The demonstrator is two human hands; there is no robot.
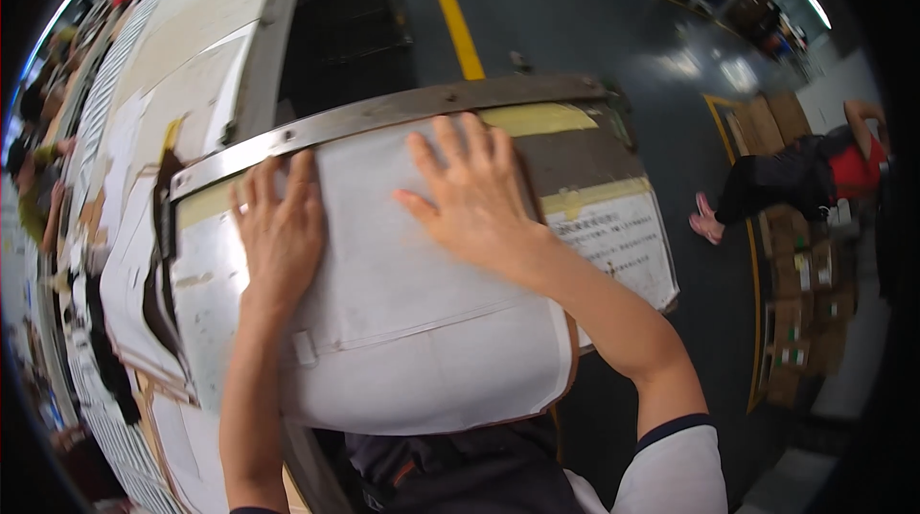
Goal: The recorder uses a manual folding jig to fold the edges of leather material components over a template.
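A large white sheet-like panel point(383, 284) with a brown edge and a seam line across it lies on a flat metal bed point(206, 313). Its near end curves down over the bed's front edge toward my body. My left hand point(283, 227) rests along the panel's left edge, fingers stretched out toward the far side. On the panel's far right part lies my right hand point(479, 203), palm down with spread fingers. Both sets of fingertips are close to a long metal bar point(402, 110) that runs across the bed's far edge. Neither hand grips anything.
Yellow tape point(541, 119) and a printed white sheet point(618, 241) are on the bed's right side. A long worktable point(192, 45) stands to the left, with people beyond it. At right, a person in red and black point(834, 164) is near stacked cardboard boxes point(800, 303).
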